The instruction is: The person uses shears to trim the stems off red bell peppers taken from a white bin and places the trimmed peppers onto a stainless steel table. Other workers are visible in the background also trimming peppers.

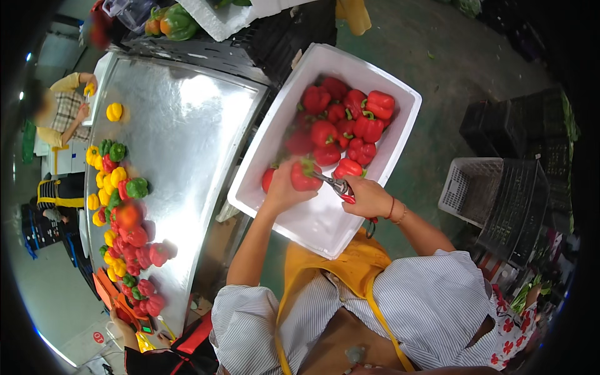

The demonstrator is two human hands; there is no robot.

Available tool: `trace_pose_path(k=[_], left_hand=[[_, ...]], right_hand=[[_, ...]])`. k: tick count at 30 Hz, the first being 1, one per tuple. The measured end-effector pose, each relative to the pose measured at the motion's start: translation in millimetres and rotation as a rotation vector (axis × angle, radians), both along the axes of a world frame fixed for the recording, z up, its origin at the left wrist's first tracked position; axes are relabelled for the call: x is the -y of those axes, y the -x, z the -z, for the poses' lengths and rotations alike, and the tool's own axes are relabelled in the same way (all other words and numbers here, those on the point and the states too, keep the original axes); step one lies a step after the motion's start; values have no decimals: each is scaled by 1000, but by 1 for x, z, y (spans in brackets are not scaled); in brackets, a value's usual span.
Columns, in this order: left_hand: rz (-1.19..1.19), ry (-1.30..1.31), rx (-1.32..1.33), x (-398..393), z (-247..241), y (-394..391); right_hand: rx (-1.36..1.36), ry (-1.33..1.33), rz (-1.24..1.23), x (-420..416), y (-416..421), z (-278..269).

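My left hand (284,190) grips a red bell pepper (302,178) over the near part of a white foam box (255,159). In my right hand (368,197) is a pair of red-handled pruning shears (338,185). Their blades reach the pepper beside its green stem; whether they touch it I cannot tell. Beneath and beyond my hands, many red bell peppers (324,133) lie heaped in the far part of the box, several with green stems showing. The box's white floor (318,225) shows below my left hand.
Left of the box stands a metal table (187,122) with yellow, green and red peppers (136,236) along its far side. One person (63,112) works beyond it, another person's hand (123,328) is at the orange scale (112,295). Plastic crates (473,187) stand at right.
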State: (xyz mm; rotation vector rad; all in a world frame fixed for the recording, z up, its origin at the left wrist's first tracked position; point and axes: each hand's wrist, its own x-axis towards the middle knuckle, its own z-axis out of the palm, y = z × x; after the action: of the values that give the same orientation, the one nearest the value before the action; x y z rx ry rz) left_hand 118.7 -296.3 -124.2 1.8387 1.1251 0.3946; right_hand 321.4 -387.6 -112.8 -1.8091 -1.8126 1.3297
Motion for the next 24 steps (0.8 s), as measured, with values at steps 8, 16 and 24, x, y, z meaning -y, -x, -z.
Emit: trace_pose_path(k=[8, 16, 24], left_hand=[[98, 173, -25, 2, -1, 2], [-253, 1385, 627, 4, 29, 57], [-535, 1634, 1566, 12, 12, 136]], right_hand=[[-10, -14, 48, 14, 8, 13], [-263, 101, 340, 53, 8, 33], [-254, 171, 531, 64, 26, 36]])
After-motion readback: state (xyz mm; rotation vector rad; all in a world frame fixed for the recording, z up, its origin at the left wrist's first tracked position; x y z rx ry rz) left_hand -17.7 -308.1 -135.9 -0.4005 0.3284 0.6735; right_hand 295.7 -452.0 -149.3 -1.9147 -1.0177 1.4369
